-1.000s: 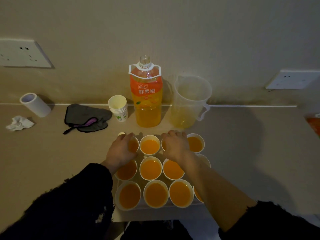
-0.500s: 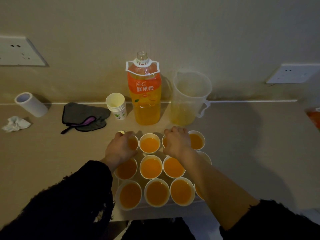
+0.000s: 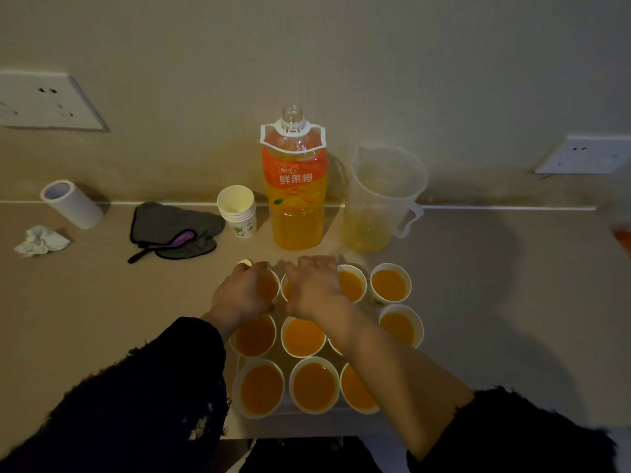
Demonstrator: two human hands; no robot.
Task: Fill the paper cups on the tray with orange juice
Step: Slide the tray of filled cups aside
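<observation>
I take the tray (image 3: 290, 415) as the middle of my dial. At ten o'clock lie a tape roll (image 3: 71, 203), a crumpled tissue (image 3: 41, 240) and a grey cloth (image 3: 174, 230). At eleven stands a stack of spare cups (image 3: 237, 209). At twelve is the juice bottle (image 3: 295, 186), uncapped and well over half full. At one o'clock the clear pitcher (image 3: 384, 199) holds only a little juice at its bottom.

The paper cups (image 3: 314, 387) stand in rows on the tray, and every one I can see holds orange juice. At least one is hidden beneath the forearm.

The left hand (image 3: 240, 295) lies over the far-left cup of the back row, at eleven. The right hand (image 3: 316, 288) lies just beside it, over the next cup, at twelve. Both show me their backs, with the fingers bent down past the far rims. I cannot tell whether they grip a cup, the tray's edge or nothing.

I judge the pouring to be essentially finished, and this step is a check or straightening of the back row. The next move needs a light, level touch, because the cups stand close together and are filled high, so a nudge would slop juice onto the tray.
</observation>
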